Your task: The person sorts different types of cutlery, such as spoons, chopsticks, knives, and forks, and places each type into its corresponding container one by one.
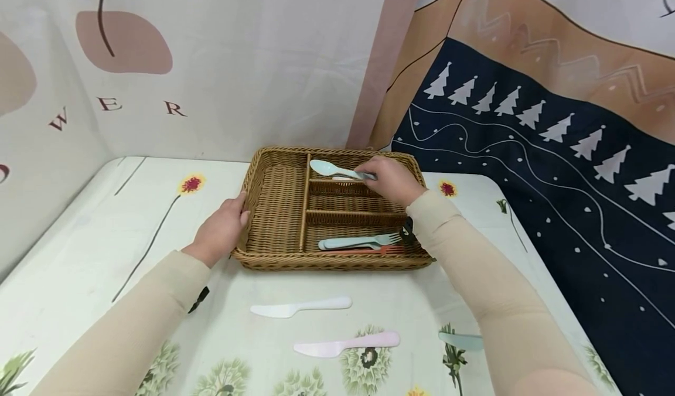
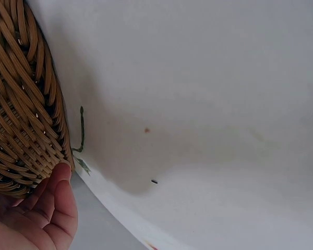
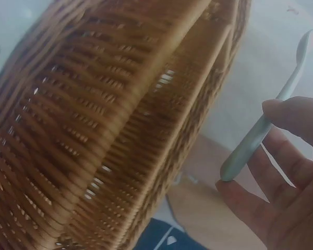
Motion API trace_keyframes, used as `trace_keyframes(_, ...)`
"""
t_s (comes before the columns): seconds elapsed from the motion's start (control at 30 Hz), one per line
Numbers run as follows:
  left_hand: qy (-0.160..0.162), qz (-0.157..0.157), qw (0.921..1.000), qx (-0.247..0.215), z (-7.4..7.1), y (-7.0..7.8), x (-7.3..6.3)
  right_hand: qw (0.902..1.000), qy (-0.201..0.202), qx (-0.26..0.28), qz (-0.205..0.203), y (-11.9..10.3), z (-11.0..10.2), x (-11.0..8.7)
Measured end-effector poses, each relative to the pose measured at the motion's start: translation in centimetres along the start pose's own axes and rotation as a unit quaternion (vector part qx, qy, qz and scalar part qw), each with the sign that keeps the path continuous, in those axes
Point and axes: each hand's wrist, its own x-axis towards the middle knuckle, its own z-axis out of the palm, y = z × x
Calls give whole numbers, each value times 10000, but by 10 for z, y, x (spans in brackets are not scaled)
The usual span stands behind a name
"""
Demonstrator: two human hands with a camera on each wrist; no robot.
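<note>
A wicker cutlery tray (image 1: pixel 279 261) lies on the table. My left hand (image 1: pixel 220 230) grips its left side, the thumb over the rim; in the left wrist view the fingers (image 2: pixel 62 200) meet the woven edge. My right hand (image 1: pixel 390 179) pinches a pale blue spoon (image 1: pixel 325 167) by the handle, over the back right compartment. In the right wrist view the spoon (image 3: pixel 248 148) sits between thumb and fingers, clear of the weave. Beneath it in that compartment shows a whitish utensil (image 1: pixel 343 178). Pale blue forks (image 1: pixel 358 242) and an orange fork (image 1: pixel 390 249) lie in the front right compartment.
On the cloth before the tray lie a white knife (image 1: pixel 300 307) and a pink knife (image 1: pixel 345 344). A pale green utensil (image 1: pixel 461 341) is partly hidden by my right sleeve. Printed fabric hangs behind the table (image 1: pixel 147 220).
</note>
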Motion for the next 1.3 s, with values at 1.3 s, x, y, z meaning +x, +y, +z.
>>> trace_keyframes(1.3, 103, -72, 9999, -65, 2, -2, 0, 9909, -384, -985, 833, 43, 18, 45)
